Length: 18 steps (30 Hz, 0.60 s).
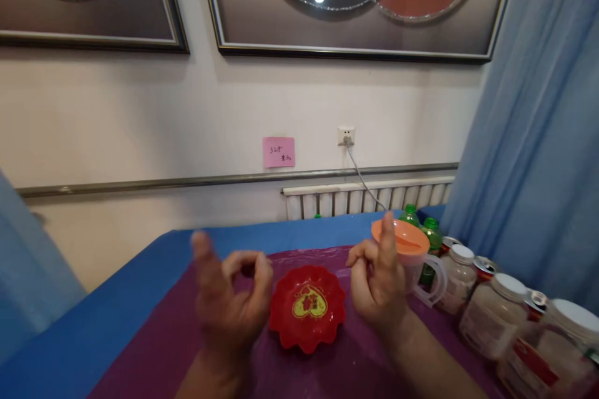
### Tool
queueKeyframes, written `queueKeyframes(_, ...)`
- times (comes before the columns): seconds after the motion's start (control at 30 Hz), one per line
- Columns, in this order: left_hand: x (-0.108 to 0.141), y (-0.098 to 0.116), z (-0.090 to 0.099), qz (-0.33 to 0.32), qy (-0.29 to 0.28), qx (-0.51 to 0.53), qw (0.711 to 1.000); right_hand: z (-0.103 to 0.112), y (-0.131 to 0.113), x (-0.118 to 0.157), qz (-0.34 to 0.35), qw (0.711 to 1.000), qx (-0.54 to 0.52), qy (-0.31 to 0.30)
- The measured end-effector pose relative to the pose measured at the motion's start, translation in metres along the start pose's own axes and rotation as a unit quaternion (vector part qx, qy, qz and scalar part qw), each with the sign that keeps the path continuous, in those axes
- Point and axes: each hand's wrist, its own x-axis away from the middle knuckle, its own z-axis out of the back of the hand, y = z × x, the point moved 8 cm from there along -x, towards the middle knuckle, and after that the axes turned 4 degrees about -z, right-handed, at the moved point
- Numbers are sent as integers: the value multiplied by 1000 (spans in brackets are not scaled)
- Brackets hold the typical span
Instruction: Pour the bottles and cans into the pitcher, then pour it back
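Observation:
My left hand [231,302] is raised to the left of a red scalloped plate [309,333]. Its thumb and forefinger meet in a ring, while the other fingers point up, slightly blurred. On the plate's right, my right hand [381,283] makes a similar pinch with a finger upright. Neither hand shows anything between its fingertips, and both are apart from the plate. A yellow heart-shaped design [309,303] marks the plate's middle. Just behind my right hand stands a clear plastic jug [414,271] with an orange lid [407,238], partly hidden by the hand.
Purple sheeting [154,343] lies over a blue tablecloth [116,299]. Along the right stand lidded clear jars [496,315], cans [484,266] and green bottles [431,234]. Behind the table are a radiator [327,202], a rail [140,184] and a plugged cord [360,174].

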Motion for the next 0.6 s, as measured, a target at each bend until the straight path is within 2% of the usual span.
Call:
queueKeyframes(0.1, -13, -27, -23, 70, -101, -75, 990, -22, 41, -4, -109, 984, 114, -82)
queueKeyframes(0.17, -15, -37, -32, 99, -155, -95, 978, -32, 59, -2, -160, 967, 156, -125)
queueKeyframes(0.27, -14, -39, -32, 106, -164, -97, 976, -36, 67, 2, -187, 957, 165, -147)
queueKeyframes(0.6, -11, -41, -33, 108, -172, -110, 973, -32, 62, 1, -178, 965, 134, -138)
